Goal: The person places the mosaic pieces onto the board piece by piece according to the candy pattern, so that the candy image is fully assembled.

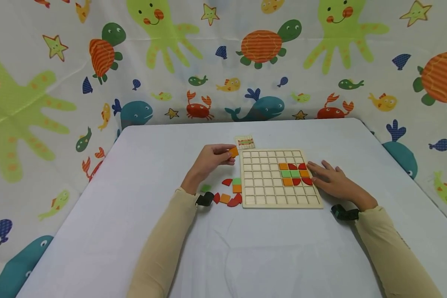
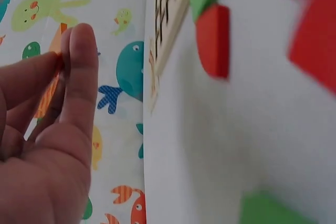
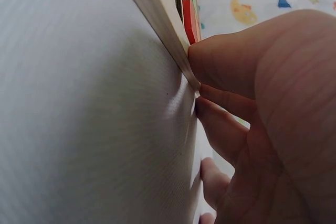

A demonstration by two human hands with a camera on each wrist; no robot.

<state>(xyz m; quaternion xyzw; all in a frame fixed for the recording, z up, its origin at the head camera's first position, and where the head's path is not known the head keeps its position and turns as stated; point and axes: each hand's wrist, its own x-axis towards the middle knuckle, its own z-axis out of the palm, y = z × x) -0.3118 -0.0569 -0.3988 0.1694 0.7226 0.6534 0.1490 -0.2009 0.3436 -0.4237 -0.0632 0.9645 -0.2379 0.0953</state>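
Note:
My left hand (image 1: 210, 159) pinches an orange square tile (image 1: 233, 152) between thumb and fingertips, above the table at the upper left corner of a wooden grid board (image 1: 262, 193). In the left wrist view the tile (image 2: 61, 38) shows edge-on, partly behind the fingers. My right hand (image 1: 333, 180) rests at the board's right edge, thumb and fingertips touching the rim (image 3: 167, 35) in the right wrist view. Beside that hand, several orange, green and red tiles fill cells on the board's right side, including a green square (image 1: 295, 174) and a red rounded piece (image 1: 302, 167).
Left of the board lie loose pieces: a green square (image 1: 205, 188), an orange square (image 1: 225, 198), a red rounded piece (image 1: 227, 182) and several others. A small pattern card (image 1: 245, 142) lies behind the board. A white cloth (image 1: 275, 248) covers the table.

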